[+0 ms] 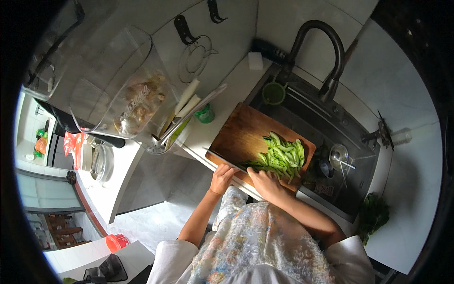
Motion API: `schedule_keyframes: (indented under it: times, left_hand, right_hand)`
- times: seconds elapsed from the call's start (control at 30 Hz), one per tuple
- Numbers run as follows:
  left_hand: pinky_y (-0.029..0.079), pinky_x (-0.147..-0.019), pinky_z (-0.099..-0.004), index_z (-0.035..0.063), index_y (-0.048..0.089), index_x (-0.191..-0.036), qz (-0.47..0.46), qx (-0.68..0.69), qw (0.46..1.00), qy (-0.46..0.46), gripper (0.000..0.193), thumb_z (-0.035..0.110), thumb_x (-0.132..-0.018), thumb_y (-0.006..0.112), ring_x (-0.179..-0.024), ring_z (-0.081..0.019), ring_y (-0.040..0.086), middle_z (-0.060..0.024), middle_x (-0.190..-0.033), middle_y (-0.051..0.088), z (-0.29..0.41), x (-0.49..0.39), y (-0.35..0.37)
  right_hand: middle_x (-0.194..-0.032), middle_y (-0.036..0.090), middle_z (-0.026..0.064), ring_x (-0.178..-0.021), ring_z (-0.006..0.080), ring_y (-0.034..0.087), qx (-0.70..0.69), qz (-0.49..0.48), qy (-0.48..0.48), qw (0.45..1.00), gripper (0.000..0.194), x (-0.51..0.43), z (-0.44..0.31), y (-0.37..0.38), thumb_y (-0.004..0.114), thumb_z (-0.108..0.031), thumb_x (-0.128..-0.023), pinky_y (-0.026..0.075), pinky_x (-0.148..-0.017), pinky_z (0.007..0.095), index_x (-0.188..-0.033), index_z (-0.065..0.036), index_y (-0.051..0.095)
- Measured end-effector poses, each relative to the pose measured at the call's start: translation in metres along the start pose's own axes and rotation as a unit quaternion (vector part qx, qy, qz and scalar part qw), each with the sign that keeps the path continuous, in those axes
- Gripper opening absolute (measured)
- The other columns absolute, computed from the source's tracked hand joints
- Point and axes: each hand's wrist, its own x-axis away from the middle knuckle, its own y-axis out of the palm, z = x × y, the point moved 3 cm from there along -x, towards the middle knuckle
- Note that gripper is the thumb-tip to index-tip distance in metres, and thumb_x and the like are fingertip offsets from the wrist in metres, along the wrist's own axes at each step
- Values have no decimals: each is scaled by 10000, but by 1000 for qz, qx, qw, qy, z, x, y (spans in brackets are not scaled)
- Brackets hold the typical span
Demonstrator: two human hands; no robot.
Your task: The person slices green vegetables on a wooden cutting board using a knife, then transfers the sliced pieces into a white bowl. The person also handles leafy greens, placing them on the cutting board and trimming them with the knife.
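Note:
My right hand (266,183) grips a kitchen knife near the front edge of a wooden cutting board (237,129). The thin knife blade (221,158) points left, seen nearly edge-on. My left hand (223,176) is at the board's front edge, its bent fingers against or just beside the blade. Whether they pinch the blade or something behind it is hidden. Sliced green vegetable pieces (282,154) lie heaped on the right half of the board, some reaching up to the knife. The board rests partly across a dark sink (305,122).
A black faucet (314,23) arches over the sink, which holds a metal bowl (338,153) with utensils. A green cup (273,93) sits at its back corner. Clear wall bins (117,81) overhang the left. Leafy greens (372,214) lie right; a green-lidded jar (205,114) stands behind the board.

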Motion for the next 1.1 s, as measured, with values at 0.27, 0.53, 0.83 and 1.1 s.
schedule_keyframes:
  times: [0.27, 0.53, 0.83, 1.1]
  left_hand:
    - [464, -651, -313, 86, 618, -850, 33, -7, 999, 12, 276, -42, -607, 595, -739, -235, 553, -44, -810, 584, 2, -2, -3]
    - [465, -660, -323, 79, 607, -874, -24, -8, 1000, 9, 256, 1, -633, 574, -754, -240, 545, -37, -815, 576, -3, -1, -4]
    - [435, -760, -354, 70, 565, -945, -73, 0, 995, -62, 211, 65, -739, 612, -859, -278, 504, -82, -901, 553, 3, -20, -6]
    - [420, -742, -393, 37, 558, -935, 5, -11, 993, -113, 182, 70, -761, 602, -833, -343, 487, -153, -864, 497, -4, -24, -11]
  right_hand:
    - [-730, 537, 225, -658, 385, 550, -39, 54, -22, 998, 368, 13, 16, 3, 448, -139, -876, 450, -580, 439, -1229, -40, 445]
    - [-742, 535, 254, -672, 384, 562, 10, 3, -27, 1000, 349, -1, 4, 1, 369, -80, -893, 443, -555, 438, -1227, 11, 416]
    - [-556, 524, 75, -383, 133, 468, -300, 76, 123, 943, 313, -12, 69, -14, 528, -218, -883, 382, -354, 291, -1098, 6, 494]
    - [-728, 517, 30, -358, 70, 381, -613, 182, 166, 751, 225, 38, 134, -47, 567, -143, -858, 342, -330, 238, -1035, -38, 475]
